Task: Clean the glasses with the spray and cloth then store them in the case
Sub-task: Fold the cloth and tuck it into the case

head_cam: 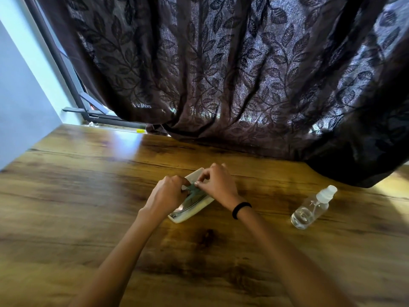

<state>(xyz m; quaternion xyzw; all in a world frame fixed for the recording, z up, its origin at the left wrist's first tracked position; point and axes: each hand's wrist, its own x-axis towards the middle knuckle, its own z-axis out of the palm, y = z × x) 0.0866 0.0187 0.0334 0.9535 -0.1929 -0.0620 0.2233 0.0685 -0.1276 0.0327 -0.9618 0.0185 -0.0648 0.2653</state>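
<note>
Head view, looking down at a wooden table [88, 196] where two bare forearms reach forward and meet over a cream-coloured case [194, 211]. The case lies open and at a slant directly under both hands, its near end poking out below the left wrist. The left hand [168, 191] has its fingers curled down and grips one side of a small grey-green cloth [193, 192]. The right hand [218, 182] sits just beside it, nearly touching, and pinches the other side of the cloth between thumb and forefinger. The cloth is bunched between the two hands, right above the inside of the case. A dark, glossy shape [184, 207] lies in the case beneath the cloth; it is too blurred to tell whether this is the glasses. A black band [241, 209] circles the right wrist. Well off to the right of the right hand, a clear spray bottle [308, 210] lies on its side on the table, touched by neither hand, with its white cap [327, 192] pointing away from the person and a little liquid inside. Beyond the hands, a dark curtain [221, 74] patterned with leaves hangs down to the far edge of the table. Far to the left of the left hand are a pale wall [22, 96] and a dark window frame [66, 63].
</note>
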